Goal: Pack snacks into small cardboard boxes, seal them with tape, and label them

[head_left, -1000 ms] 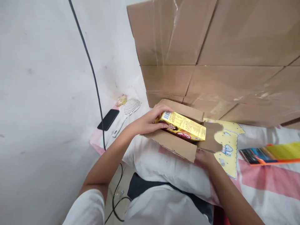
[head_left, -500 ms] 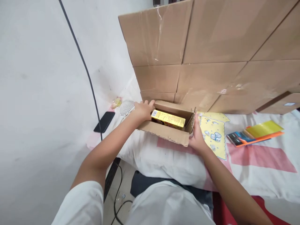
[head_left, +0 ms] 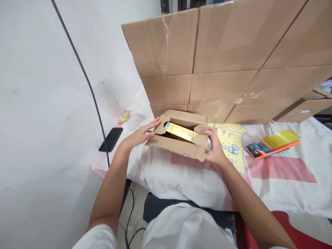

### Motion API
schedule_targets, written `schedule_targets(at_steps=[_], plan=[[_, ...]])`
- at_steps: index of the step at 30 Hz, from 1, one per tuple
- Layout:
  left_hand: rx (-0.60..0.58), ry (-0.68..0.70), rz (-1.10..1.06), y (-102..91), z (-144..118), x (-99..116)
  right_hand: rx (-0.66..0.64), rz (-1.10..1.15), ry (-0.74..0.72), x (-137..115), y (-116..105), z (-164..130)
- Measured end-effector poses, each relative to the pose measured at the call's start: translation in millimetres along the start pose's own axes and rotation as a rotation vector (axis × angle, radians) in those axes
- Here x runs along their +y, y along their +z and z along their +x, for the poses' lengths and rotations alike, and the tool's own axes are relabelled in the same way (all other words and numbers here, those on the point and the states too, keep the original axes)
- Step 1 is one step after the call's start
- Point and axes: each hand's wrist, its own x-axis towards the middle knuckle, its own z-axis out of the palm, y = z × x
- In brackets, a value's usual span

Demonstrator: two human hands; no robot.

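Touching carton (head_left: 178,147), right hand (head_left: 215,148) half-curled

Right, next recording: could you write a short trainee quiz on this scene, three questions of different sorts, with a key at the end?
1. Multiple choice: What lies inside the open cardboard box?
a) a perforated scoop
b) a yellow carton
c) a black cable

2. True or false: The right hand is touching the box at its right end.

3. Fill in the blank: As the camera sees it, the black phone lies to the ____ of the box.

Key: 1. b; 2. true; 3. left
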Motion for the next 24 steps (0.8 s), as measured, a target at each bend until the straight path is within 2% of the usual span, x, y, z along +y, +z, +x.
schedule_targets(at_steps=[4,6,8,10,14,16,18,21,22,24], plan=[[-0.008,0.194,-0.052,22.6,-19,-40,-0.032,-0.021,0.004,-6,-8,8],[0.007,0.248,0.010,27.1,-24,-45,-0.037,-0.018,0.009,-7,-9,8],[0.068,0.287,0.070,30.1,-24,-41,-0.052,-0.007,0.013,-6,-10,6],[0.213,0.282,0.078,36.1,-19,-32,-0.086,0.017,0.033,-4,-9,2],[0.575,0.124,-0.065,60.3,-1,-17,-0.112,0.156,0.091,-3,-2,-2],[0.650,0.068,-0.132,70.3,6,-15,-0.085,0.201,0.094,-4,2,-2],[0.659,0.052,-0.113,73.7,10,-11,-0.060,0.188,0.079,-4,2,0],[0.661,0.124,0.115,70.0,10,3,-0.056,0.122,0.002,-6,-3,5],[0.642,0.180,0.221,68.8,8,10,-0.057,0.100,-0.026,-7,-5,7],[0.523,0.301,0.418,68.8,6,23,-0.058,0.062,-0.060,-8,-9,9]])
